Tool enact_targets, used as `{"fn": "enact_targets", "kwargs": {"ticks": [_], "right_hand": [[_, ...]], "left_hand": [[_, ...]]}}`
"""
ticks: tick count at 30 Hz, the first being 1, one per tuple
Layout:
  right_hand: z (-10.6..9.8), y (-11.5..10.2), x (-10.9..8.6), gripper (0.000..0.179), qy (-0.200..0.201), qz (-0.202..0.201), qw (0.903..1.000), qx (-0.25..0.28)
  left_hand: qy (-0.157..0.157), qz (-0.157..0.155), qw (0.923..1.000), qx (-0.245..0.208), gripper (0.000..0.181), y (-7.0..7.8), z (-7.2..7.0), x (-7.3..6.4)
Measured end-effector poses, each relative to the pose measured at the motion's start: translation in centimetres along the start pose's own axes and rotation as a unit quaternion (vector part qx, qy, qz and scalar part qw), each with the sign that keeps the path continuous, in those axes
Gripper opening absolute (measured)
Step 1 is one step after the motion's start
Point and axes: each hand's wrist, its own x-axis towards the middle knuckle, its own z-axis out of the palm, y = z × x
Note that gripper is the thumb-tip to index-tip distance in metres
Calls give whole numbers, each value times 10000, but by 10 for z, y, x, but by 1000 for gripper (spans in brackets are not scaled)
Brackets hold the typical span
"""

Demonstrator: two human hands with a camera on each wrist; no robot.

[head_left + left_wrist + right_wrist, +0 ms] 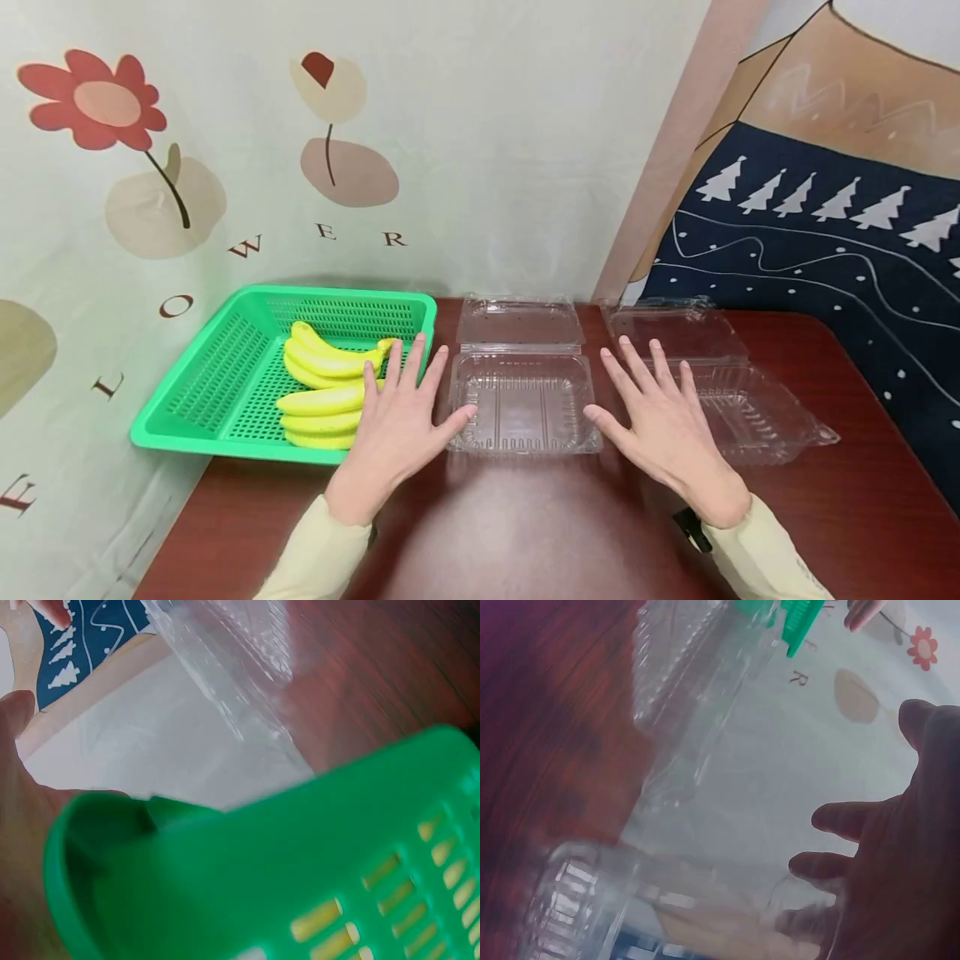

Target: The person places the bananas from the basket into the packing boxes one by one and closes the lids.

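My left hand (pixel 397 425) is spread with straight fingers over the right end of a green plastic basket (pixel 180 446). Inside the basket lie two bunches of yellow bananas, one bunch (pixel 330 358) behind the other (pixel 318 417); the left hand partly covers them. A clear plastic clamshell box (pixel 521 408) lies with its lid up between the hands. My right hand (pixel 667 421), fingers also spread, is over the left part of a second clear clamshell box (pixel 757 417), its lid raised too. Neither hand holds anything. In the left wrist view the basket wall (pixel 225 877) fills the foreground.
The dark red-brown table (pixel 495 533) carries the basket and both boxes. Behind it hangs a pale curtain (pixel 510 167) with flower prints, and at right a navy cloth (pixel 825 242) with white trees.
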Motion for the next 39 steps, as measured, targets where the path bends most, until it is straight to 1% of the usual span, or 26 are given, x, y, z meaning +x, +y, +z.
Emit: {"fn": "enact_targets", "kwargs": {"ticks": [6, 15, 19, 24, 29, 32, 36, 39], "right_hand": [[2, -16, 5, 83, 182, -283, 9994, -63], [6, -39, 13, 85, 88, -526, 9985, -101], [9, -49, 16, 85, 75, -688, 9975, -167], [14, -64, 19, 85, 132, -992, 9948, -203], [20, -80, 22, 87, 217, -1319, 9907, -259], [24, -91, 24, 87, 219, -1481, 9884, -275], [28, -107, 27, 85, 69, -1655, 9859, -227], [31, -119, 28, 85, -52, -1790, 9835, -239]], "left_hand": [[-11, -88, 10000, 5, 90, -15, -11, -5], [-91, -136, 9997, 187, 90, -42, -24, -11], [-91, -73, 9994, 334, 89, -55, -31, -14], [-27, 13, 9989, 471, 86, -76, -38, -19], [-173, 61, 9986, 496, 86, -96, -44, -25], [-249, 119, 9978, 597, 86, -104, -46, -27], [-255, 209, 9969, 721, 85, -111, -49, -29], [-243, 340, 9967, 701, 83, -116, -50, -28]]}}
